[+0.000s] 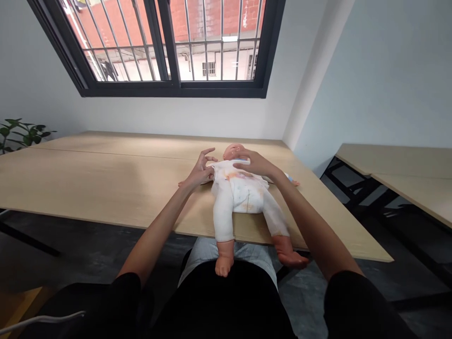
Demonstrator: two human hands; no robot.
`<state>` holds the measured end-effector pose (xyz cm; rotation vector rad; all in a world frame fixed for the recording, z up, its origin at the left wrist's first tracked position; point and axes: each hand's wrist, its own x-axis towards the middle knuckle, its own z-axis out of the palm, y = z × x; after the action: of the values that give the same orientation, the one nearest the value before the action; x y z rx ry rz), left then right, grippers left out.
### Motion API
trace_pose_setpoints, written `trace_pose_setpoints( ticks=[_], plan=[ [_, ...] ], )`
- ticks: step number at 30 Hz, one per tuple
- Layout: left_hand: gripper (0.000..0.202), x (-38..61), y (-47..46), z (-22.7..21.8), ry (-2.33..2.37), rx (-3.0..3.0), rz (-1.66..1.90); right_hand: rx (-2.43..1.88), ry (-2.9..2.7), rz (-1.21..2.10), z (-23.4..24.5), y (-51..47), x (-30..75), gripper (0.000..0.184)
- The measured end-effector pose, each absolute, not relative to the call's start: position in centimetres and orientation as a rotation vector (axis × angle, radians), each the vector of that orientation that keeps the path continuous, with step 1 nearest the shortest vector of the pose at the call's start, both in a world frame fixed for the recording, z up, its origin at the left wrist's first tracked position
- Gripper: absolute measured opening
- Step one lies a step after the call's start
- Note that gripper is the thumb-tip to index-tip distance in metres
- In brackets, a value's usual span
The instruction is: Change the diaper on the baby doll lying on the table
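Note:
A baby doll (248,197) lies on its back on the table, its head away from me and its feet hanging over the near edge. It wears a white top, white leggings and a white diaper-like piece with orange stains. My left hand (202,170) is at the doll's shoulder on the left, thumb and fingers closed on the edge of the white top (223,168), other fingers raised. My right hand (258,165) reaches over the chest and grips the same top near the neck, its fingers curved. The fingertips are partly hidden in the cloth.
The pale wooden table (116,188) spreads far to the left. A barred window (173,89) is in the wall behind it. Another table (399,162) stands to the right, and a green plant (26,134) at the far left. My lap is under the near edge.

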<state>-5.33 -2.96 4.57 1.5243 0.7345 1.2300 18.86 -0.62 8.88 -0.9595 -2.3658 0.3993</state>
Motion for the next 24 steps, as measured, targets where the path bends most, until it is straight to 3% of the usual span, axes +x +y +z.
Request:
trace_pose_setpoints(
  ticks=[4, 10, 15, 20, 24],
  plan=[
    [0.072, -3.1, -3.0, 5.3, 0.676, 1.722, 1.136, -1.041, -2.541, 0.506, 6.2, -2.9, 20.0, 0.039],
    [0.055, -1.2, -2.7, 5.2, 0.459, 1.825, 1.093, -1.343, -2.535, 0.336, 4.0, -3.6, 17.1, 0.039],
    [0.065, -0.1, -2.6, 3.9, 0.578, 1.845, 0.882, -1.375, -2.500, 0.363, 3.7, -3.6, 16.8, 0.042],
    [0.081, 0.6, -1.7, 3.3, 0.683, 1.893, 0.759, -1.307, -2.323, 0.549, 3.2, -3.2, 17.7, 0.061],
    [0.094, 1.2, -0.2, 3.1, 0.649, 1.858, 0.722, -1.168, -2.270, 0.712, 3.0, -2.6, 18.7, 0.058]
  ],
)
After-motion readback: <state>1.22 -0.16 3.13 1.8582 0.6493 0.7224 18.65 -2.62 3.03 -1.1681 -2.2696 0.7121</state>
